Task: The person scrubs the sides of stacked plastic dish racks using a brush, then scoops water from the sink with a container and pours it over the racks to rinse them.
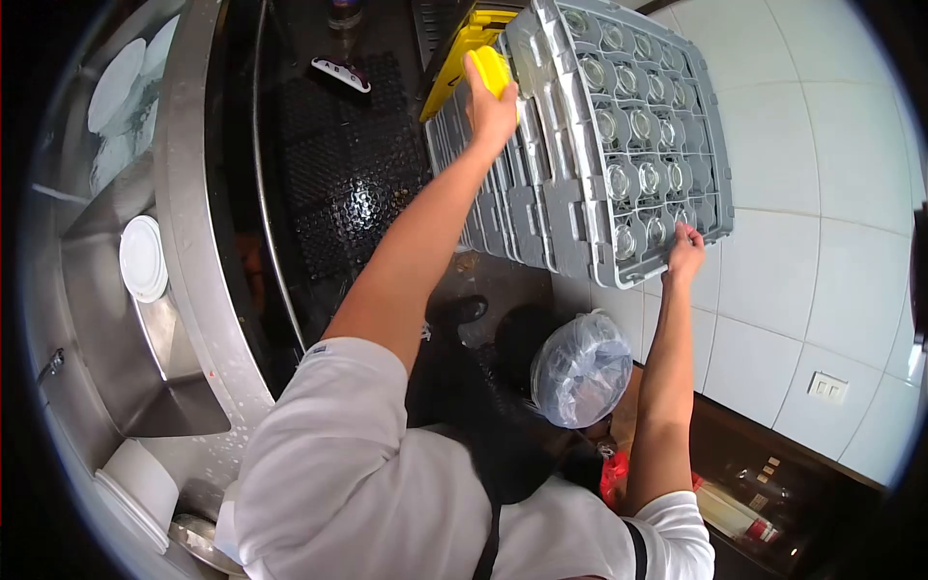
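Observation:
A tall stack of grey plastic glass racks (pixel 551 155) stands ahead of me. The top glass rack (pixel 619 275) holds several upturned clear glasses (pixel 646 126) in its compartments. My right hand (pixel 684 249) is closed on the near right corner of this rack, its fingertips beside a glass. My left hand (pixel 491 114) is at the stack's left side, closed around a bright yellow block-like thing (pixel 491 70). Its exact kind is unclear. Just behind it is a yellow panel (pixel 462 63) with dark lettering, partly hidden.
A steel sink counter (pixel 198 193) runs along the left, with white plates (pixel 143 259) and a white container (pixel 140 483). Black mats (pixel 348 184) cover part of the wet floor. A bin with a clear liner (pixel 582 372) stands below the racks, near the tiled wall (pixel 764 271).

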Action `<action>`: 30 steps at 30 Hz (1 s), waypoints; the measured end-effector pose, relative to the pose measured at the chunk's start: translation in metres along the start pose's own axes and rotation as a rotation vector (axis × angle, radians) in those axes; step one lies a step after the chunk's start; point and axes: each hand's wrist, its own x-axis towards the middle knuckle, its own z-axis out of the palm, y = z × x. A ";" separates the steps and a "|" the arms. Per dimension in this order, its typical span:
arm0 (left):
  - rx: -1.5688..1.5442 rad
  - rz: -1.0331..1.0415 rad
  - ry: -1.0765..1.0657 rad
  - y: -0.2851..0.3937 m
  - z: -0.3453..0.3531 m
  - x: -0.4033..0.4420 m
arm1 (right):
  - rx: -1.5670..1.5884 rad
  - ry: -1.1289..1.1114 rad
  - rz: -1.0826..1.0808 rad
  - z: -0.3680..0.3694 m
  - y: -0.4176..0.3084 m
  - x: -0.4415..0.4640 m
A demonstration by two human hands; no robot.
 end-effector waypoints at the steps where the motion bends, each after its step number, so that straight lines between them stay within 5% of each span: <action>1: -0.030 0.003 -0.084 0.007 -0.003 -0.021 | 0.039 0.001 0.004 0.003 0.003 0.000; 3: -0.124 0.053 -0.207 -0.015 0.006 -0.085 | 0.034 -0.009 0.035 0.004 0.000 -0.003; 4: -0.095 0.318 -0.068 -0.047 0.020 -0.109 | 0.028 -0.008 0.052 0.002 -0.005 -0.006; 6: -0.235 0.095 -0.196 -0.042 0.013 -0.112 | -0.008 0.016 0.062 0.002 -0.020 -0.016; 11: -0.053 0.143 -0.045 -0.033 0.018 -0.027 | -0.001 -0.014 0.068 0.003 -0.015 -0.011; 18: -0.132 0.089 -0.242 -0.055 0.000 -0.166 | 0.000 0.003 0.028 0.005 -0.013 -0.007; 26: 0.020 0.129 -0.040 -0.024 0.014 -0.036 | -0.027 -0.015 0.036 0.001 -0.015 -0.013; 30: 0.106 0.017 -0.183 -0.022 0.006 -0.074 | -0.001 0.027 0.001 0.006 -0.007 -0.010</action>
